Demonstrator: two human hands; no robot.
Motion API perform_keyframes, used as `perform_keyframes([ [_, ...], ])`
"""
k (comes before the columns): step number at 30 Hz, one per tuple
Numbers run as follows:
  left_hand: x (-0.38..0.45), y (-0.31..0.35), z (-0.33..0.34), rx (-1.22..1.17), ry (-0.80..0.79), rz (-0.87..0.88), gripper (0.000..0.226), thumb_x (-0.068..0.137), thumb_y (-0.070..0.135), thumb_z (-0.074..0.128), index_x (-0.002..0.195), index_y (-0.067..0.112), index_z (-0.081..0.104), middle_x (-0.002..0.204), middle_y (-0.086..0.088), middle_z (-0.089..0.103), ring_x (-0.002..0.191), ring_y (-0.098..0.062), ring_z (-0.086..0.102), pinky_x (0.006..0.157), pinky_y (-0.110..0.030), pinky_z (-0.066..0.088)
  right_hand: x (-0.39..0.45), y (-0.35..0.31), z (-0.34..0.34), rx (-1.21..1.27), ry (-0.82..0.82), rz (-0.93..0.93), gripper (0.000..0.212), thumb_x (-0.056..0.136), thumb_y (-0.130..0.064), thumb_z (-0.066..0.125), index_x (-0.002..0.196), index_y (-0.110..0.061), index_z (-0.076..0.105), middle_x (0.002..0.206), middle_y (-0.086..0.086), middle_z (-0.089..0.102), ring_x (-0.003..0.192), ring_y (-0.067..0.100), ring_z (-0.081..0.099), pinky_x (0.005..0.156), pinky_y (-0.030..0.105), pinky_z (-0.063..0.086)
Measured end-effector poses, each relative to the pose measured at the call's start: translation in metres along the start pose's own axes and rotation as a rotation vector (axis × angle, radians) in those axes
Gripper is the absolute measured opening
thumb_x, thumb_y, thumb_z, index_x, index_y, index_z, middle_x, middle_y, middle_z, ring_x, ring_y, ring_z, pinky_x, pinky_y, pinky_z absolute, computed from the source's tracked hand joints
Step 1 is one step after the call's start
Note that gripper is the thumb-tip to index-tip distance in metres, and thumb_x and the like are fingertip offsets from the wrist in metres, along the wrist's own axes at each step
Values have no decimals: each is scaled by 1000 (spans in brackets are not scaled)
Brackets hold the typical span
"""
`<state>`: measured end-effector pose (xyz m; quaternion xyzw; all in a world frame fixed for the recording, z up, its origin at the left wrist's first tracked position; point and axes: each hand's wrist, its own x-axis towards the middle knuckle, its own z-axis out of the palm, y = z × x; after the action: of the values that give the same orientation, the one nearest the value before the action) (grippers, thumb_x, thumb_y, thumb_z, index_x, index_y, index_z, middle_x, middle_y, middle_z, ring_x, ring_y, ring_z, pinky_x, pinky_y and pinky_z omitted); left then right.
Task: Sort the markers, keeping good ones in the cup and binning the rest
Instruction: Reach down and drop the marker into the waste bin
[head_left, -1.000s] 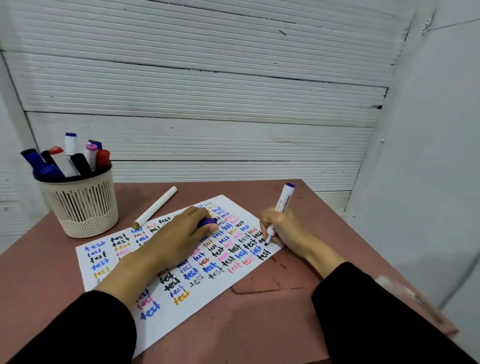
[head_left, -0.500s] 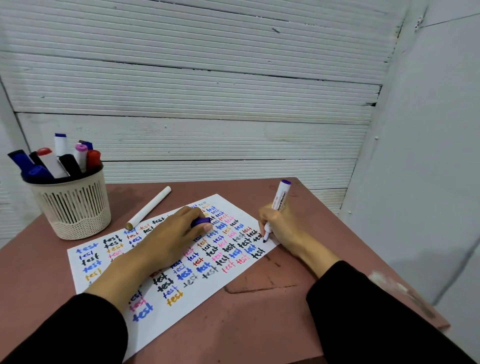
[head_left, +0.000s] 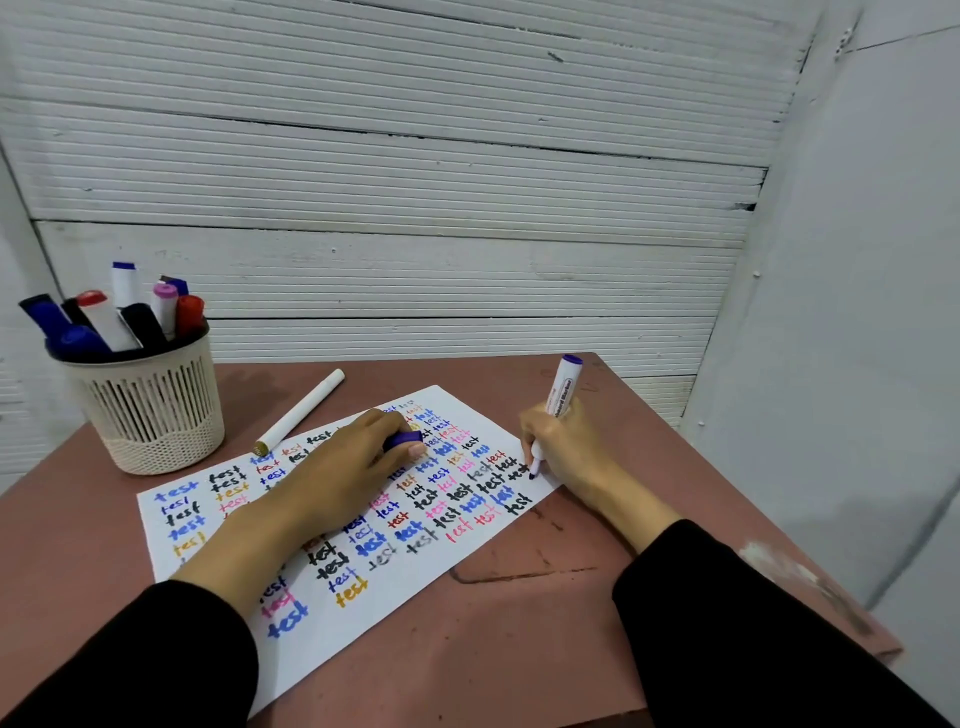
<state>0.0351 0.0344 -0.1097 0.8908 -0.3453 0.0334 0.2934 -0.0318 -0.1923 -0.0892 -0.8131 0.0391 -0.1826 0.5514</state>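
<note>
Fingers of the right hand curl round a white marker with a purple end, gripping it low on the barrel like a pen. The marker stands tilted, its purple end up and away from the person, its tip down on the right edge of the paper sheet. The heel of the hand rests by the sheet's edge, and the wrist runs back into a black sleeve at lower right.

The left hand lies palm down across the middle of the sheet, pressing it flat, with a purple cap held between thumb and fingers. Its forearm comes in from the lower left, also in a black sleeve.

The sheet is covered with rows of the word "test" in many colours and lies askew on the reddish-brown table. Just beyond its far edge a loose white marker lies on the table. Near the far left corner a cream slatted cup holds several capped markers upright.
</note>
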Motion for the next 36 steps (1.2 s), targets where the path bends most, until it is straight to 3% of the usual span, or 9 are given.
perform_keyframes([
  [3,0,0,0,1,3,1,24,90,60,38,90,37,47,93,15,50,81,-4,51,69,-26,40,2,2,0,3,54,16,19,59,-22,47,45,-10,42,46,10,45,41,18,44,49,23,38],
  [7,0,1,0,-1,1,-4,24,90,59,38,89,38,47,92,15,50,81,-4,51,68,-26,39,-1,-2,-1,3,4,40,19,58,-21,45,49,-5,46,40,3,44,33,10,41,39,16,33],
  [12,0,1,0,-3,0,-10,25,89,60,37,91,37,48,92,15,51,81,-4,51,68,-26,38,5,6,0,-84,86,29,20,59,-25,48,49,-9,41,40,0,43,42,20,42,51,31,37],
  [17,0,1,0,0,-1,-11,26,89,60,38,91,36,48,92,15,51,80,-5,51,67,-26,38,2,3,-1,-26,74,42,20,58,-24,46,47,-8,46,40,2,46,39,12,44,48,22,37],
  [20,0,2,1,-18,0,-1,25,91,58,40,91,35,50,91,13,52,79,-5,51,67,-26,39,4,4,-1,-101,130,48,20,59,-26,46,47,-12,42,40,-1,46,42,15,44,50,26,38],
  [24,0,4,1,-10,-3,4,22,94,54,41,92,34,50,91,12,52,79,-5,51,66,-24,37,4,4,-1,-67,118,61,18,58,-25,47,56,-8,42,45,2,43,43,18,41,52,32,38],
  [28,-1,3,0,-13,0,0,21,94,54,42,89,35,48,90,12,52,79,-5,51,67,-25,38,2,4,-2,-65,62,33,19,59,-24,48,51,-7,43,43,3,43,42,19,42,52,31,38],
  [32,-1,3,0,-19,11,3,27,88,60,39,85,35,47,88,12,51,78,-5,51,70,-29,41,8,9,0,-142,164,41,20,57,-27,45,54,-7,45,48,7,41,49,21,40,52,33,34],
  [36,0,2,0,-12,5,0,28,89,60,39,87,34,48,88,12,51,77,-5,51,70,-29,42,4,5,-2,-25,196,47,22,71,-22,51,57,-5,49,51,8,48,42,15,39,48,24,34],
])
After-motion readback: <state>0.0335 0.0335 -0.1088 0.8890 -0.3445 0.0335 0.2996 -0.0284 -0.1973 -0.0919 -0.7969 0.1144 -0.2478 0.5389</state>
